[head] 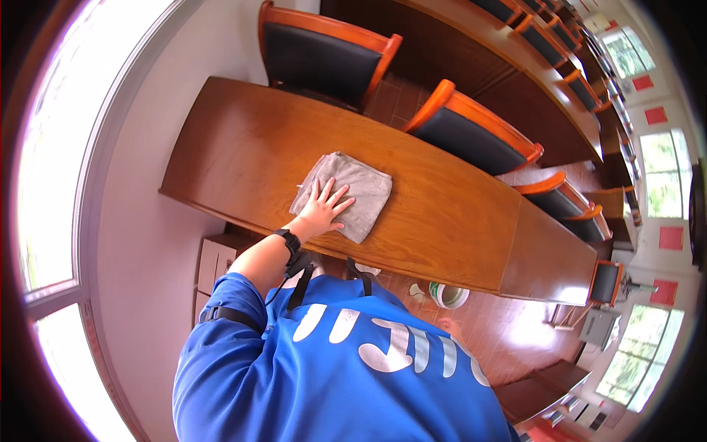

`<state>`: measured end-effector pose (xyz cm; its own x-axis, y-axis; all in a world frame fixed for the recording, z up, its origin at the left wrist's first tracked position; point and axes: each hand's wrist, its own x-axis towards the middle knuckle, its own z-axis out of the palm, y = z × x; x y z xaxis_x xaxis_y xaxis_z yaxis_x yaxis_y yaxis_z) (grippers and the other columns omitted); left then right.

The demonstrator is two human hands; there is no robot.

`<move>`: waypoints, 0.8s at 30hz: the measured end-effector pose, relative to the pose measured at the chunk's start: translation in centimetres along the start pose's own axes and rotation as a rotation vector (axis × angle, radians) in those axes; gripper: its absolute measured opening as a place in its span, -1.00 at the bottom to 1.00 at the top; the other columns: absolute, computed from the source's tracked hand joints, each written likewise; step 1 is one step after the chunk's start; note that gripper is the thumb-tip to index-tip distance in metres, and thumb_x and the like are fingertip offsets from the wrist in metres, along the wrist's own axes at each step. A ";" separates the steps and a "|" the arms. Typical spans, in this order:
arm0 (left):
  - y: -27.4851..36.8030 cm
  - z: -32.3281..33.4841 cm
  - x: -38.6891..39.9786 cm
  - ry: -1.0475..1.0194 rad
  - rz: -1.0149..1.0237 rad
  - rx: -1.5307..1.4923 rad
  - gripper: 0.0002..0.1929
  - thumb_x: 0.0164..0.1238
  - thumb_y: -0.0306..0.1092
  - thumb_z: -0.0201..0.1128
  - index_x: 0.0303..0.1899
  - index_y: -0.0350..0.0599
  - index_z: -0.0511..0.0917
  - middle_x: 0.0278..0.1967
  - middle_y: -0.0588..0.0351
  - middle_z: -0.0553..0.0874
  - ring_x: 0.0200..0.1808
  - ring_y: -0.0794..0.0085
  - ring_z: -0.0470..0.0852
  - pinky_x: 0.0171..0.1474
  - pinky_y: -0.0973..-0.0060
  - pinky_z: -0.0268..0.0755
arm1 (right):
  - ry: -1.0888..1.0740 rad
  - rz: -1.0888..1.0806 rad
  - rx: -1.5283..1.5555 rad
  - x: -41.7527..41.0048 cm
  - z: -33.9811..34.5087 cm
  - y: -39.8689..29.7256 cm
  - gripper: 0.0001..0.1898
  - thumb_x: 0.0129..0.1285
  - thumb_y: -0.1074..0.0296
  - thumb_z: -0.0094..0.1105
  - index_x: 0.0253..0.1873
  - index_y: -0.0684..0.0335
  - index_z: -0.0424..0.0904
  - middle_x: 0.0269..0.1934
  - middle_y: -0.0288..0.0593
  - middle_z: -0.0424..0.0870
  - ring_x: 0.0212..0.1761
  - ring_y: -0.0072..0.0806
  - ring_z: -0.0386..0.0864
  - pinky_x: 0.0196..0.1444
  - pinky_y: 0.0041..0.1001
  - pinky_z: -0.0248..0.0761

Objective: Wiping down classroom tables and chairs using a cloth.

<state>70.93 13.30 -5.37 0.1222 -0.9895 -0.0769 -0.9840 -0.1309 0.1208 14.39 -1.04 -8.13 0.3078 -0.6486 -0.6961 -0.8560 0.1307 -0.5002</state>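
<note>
My left hand (322,211) lies flat on a folded grey cloth (367,193), palm down and fingers spread. The cloth rests on the brown wooden tabletop (453,221), close to the edge nearest me. A black watch (288,241) is on my left wrist. Only a small part of my right hand (450,326) shows beside my blue top, low on the right; its fingers are mostly hidden, and whether it holds anything cannot be seen.
Wooden chairs with black backs, such as one chair (323,58) and another chair (469,132), line the table's far side. A bucket (448,295) stands on the tiled floor near my right side. A low cabinet (212,265) is at the left, by the wall (143,166).
</note>
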 end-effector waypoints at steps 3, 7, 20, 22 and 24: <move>-2.5 0.0 -1.7 -0.002 -0.069 0.031 -0.27 0.14 0.21 0.05 0.34 0.27 0.09 0.37 0.09 0.06 0.39 -0.06 -0.10 0.29 -0.23 -0.25 | -0.004 0.070 -0.163 0.4 0.2 3.4 -0.85 0.19 0.36 0.07 -0.20 0.28 0.52 -0.43 -0.17 0.62 -0.45 -0.47 0.58 -0.40 -0.49 0.45; -10.5 -1.6 -9.2 -0.017 -0.417 0.024 -0.32 0.06 0.05 0.23 0.26 0.27 0.22 0.33 0.11 0.16 0.35 -0.03 0.01 0.25 -0.21 -0.10 | -0.041 0.276 0.207 1.4 0.5 2.9 -0.88 0.23 0.46 -0.02 -0.18 0.27 0.49 -0.42 -0.15 0.61 -0.48 -0.47 0.58 -0.43 -0.52 0.46; -23.4 0.2 -15.6 -0.137 -1.302 0.037 -0.16 0.19 0.37 -0.20 0.39 0.03 -0.09 0.37 -0.23 -0.10 0.28 -0.51 -0.11 0.15 -0.37 -0.16 | -0.047 0.081 0.026 2.3 4.5 -11.3 -0.86 0.20 0.54 -0.05 -0.15 0.33 0.47 -0.44 -0.13 0.61 -0.50 -0.50 0.55 -0.41 -0.54 0.43; -23.6 0.0 -13.1 -0.090 -1.259 -0.076 -0.14 0.17 0.40 -0.22 0.38 0.03 -0.07 0.37 -0.25 -0.11 0.27 -0.52 -0.10 0.14 -0.37 -0.15 | -0.051 0.097 0.012 1.6 5.0 -11.8 -0.85 0.22 0.52 -0.05 -0.13 0.33 0.46 -0.43 -0.14 0.61 -0.47 -0.49 0.57 -0.39 -0.54 0.45; -25.4 0.0 -10.2 -0.073 -1.193 -0.040 -0.15 0.17 0.40 -0.22 0.38 0.05 -0.06 0.37 -0.23 -0.10 0.26 -0.52 -0.09 0.14 -0.37 -0.15 | -0.049 0.118 0.002 0.2 5.1 -12.5 -0.84 0.24 0.50 -0.05 -0.11 0.33 0.45 -0.42 -0.15 0.61 -0.44 -0.49 0.58 -0.37 -0.54 0.47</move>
<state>94.69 26.72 -7.65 0.9469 -0.2370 -0.2173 -0.2500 -0.9677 -0.0338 27.28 1.02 -4.65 0.2247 -0.5915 -0.7743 -0.8868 0.2051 -0.4141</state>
